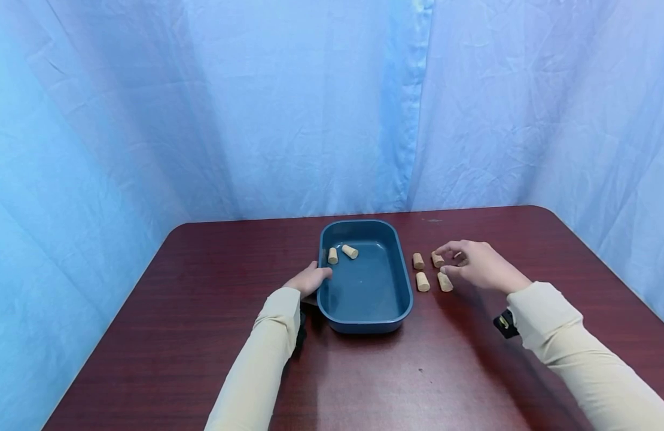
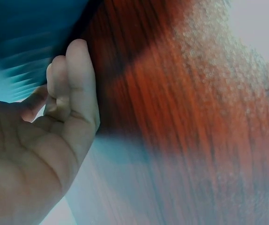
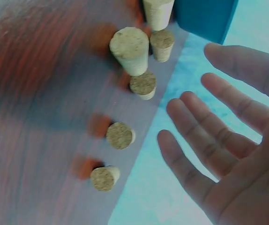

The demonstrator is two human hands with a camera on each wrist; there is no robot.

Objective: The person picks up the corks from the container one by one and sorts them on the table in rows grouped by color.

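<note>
A deep blue rectangular tray [image 1: 364, 327] stands mid-table, with a tapered cork stopper [image 1: 332, 256] and a second cork [image 1: 350, 251] lying in its far left part. My left hand [image 1: 307, 280] grips the tray's left side, thumb over the rim; the left wrist view has the fingers along the outer wall. Right of the tray, my right hand [image 1: 480, 266] hovers over the corks, fingers spread and nothing held. Near its fingertips are a far cork [image 1: 436, 260] and a nearer cork [image 1: 445, 282]. Closer to the tray lie two more, a far cork [image 1: 418, 261] and a near cork [image 1: 422, 282].
The right wrist view takes in several corks [image 3: 130, 49] on the table, some of them behind the hand in the head view. The dark red wood-grain table [image 1: 213, 335] has rounded far corners. Pale blue curtains [image 1: 310, 108] hang behind it and along both sides.
</note>
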